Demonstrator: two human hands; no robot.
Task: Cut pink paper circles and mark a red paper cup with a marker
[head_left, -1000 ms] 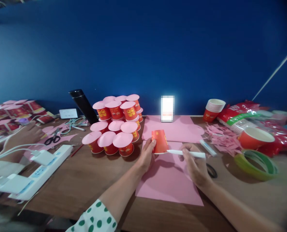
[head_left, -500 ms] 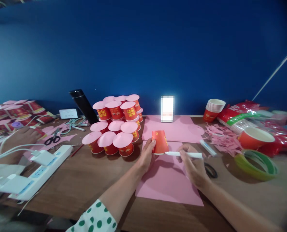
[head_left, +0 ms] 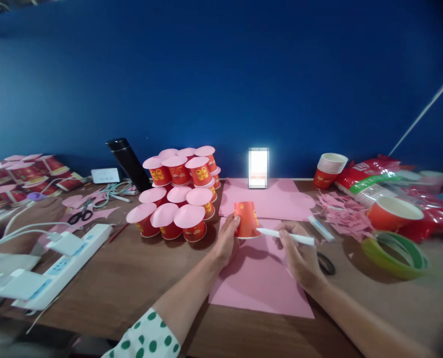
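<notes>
My left hand point(head_left: 227, 242) is closed around the left side of a red paper cup point(head_left: 248, 220), which is upside down with its rim facing down over a pink paper sheet point(head_left: 257, 293). In my right hand point(head_left: 299, 256) is a white pen point(head_left: 281, 233), pinched between thumb and fingers. Its tip points left, close to the cup's lower right edge; whether it touches I cannot tell. Left of my hands stand stacked red cups topped with pink paper discs point(head_left: 189, 217).
Right of my hands lie pink scraps point(head_left: 343, 214), a green tape roll point(head_left: 395, 254) and nested cups point(head_left: 329, 171). A phone point(head_left: 259, 168) stands behind. At left are a power strip point(head_left: 62, 266), scissors point(head_left: 81, 215), a black flask point(head_left: 129, 163) and another person's hand point(head_left: 42, 214).
The pen tip has risen slightly and shifted right along the cup's lower edge. My left hand and the cup have hardly moved. The other person's hand at left has moved slightly.
</notes>
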